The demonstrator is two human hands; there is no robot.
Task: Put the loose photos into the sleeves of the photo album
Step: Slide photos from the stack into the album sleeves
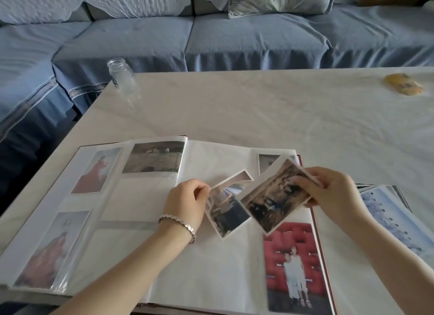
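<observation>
Now, one photo in each hand, lifted over the open album.

And the left hand (pixel 187 197) pinches a colour print (pixel 225 211) by its corner, thumb against curled fingers, with another print's pale edge peeking out behind it. The right hand (pixel 333 192) pinches a sepia print (pixel 277 197) by its far edge, fingertips on top. Both prints hover above the right page of the photo album (pixel 145 197), which lies open along the table's (pixel 258 108) near edge. They are fanned apart, most likely to compare them and pick a sleeve. Bare pockets show mid-page. More loose photos (pixel 394 216) wait just beside the album, toward the table's right edge, within easy reach.
</observation>
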